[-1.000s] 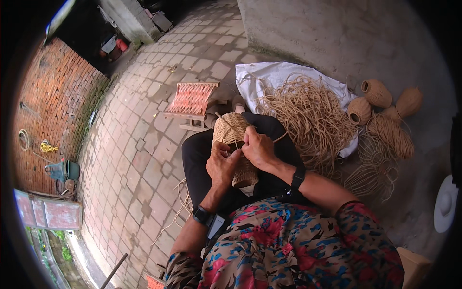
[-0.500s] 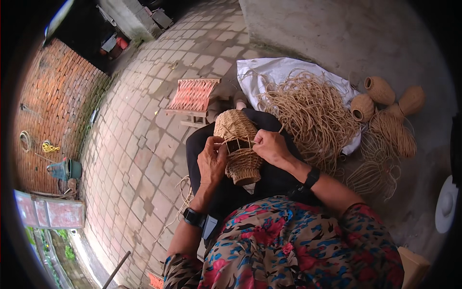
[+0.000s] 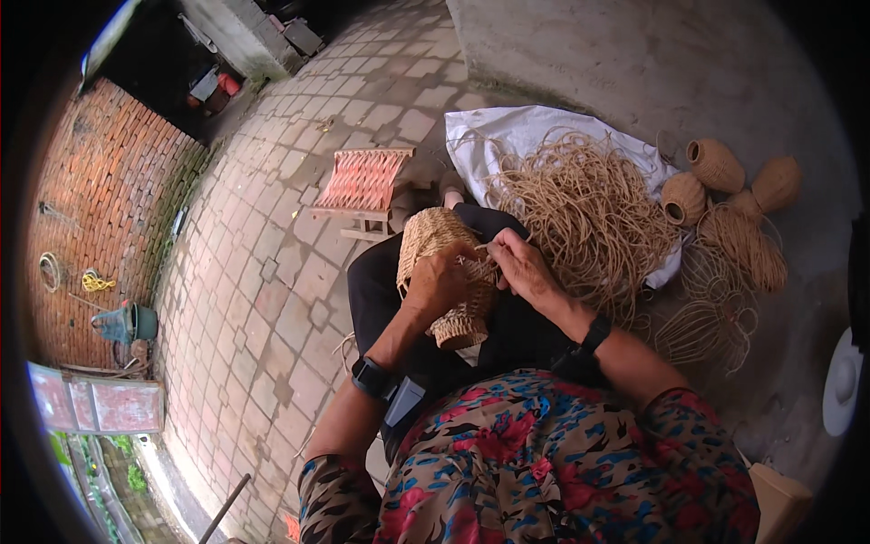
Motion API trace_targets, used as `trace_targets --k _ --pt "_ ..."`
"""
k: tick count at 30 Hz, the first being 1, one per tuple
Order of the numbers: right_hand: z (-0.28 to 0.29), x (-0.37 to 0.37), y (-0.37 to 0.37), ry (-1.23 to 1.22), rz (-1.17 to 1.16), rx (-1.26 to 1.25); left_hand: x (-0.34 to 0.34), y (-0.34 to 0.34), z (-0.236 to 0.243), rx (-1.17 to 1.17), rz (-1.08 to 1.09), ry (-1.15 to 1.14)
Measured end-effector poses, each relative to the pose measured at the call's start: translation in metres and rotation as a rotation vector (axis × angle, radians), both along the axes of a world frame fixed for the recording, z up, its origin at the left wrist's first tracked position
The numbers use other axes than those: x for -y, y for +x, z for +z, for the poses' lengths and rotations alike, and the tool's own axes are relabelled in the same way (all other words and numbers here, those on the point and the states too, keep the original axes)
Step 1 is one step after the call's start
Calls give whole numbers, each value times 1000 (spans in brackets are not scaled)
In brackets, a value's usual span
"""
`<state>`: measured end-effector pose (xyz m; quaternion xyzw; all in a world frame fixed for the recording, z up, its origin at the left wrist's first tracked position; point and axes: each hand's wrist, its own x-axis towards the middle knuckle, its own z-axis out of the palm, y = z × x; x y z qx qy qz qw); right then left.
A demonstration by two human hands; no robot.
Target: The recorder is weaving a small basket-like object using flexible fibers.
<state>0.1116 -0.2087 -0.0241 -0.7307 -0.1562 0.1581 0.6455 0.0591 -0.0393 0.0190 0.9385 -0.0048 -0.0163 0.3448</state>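
A tan woven basket (image 3: 420, 238) made of twisted cord lies across my lap, its narrow neck (image 3: 459, 333) toward me. My left hand (image 3: 439, 283) is over the open-ribbed band at the basket's middle and hides most of it. Its fingers are curled at the ribs, and what they pinch is hidden. At the right side of the same band, my right hand (image 3: 526, 272) is closed, thumb and forefinger pinching a strand of cord close to the left fingertips.
A heap of loose cord (image 3: 580, 218) covers a white sheet (image 3: 480, 127) at the far right. Several woven baskets (image 3: 716, 166) and cord coils (image 3: 743, 245) lie beyond it. A low stool with a red woven seat (image 3: 367, 177) stands ahead. A brick wall (image 3: 100, 190) rises at left.
My left hand has moved right from the basket's left edge, across the ribbed band. My right hand has shifted slightly rightward, and the basket has turned a little.
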Motion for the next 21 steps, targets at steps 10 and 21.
trace_targets --k 10,21 --pt "65 16 -30 -86 861 338 -35 20 19 -240 253 -677" --pt "27 195 97 -1057 28 614 -54 -14 -19 -93 550 -1057"
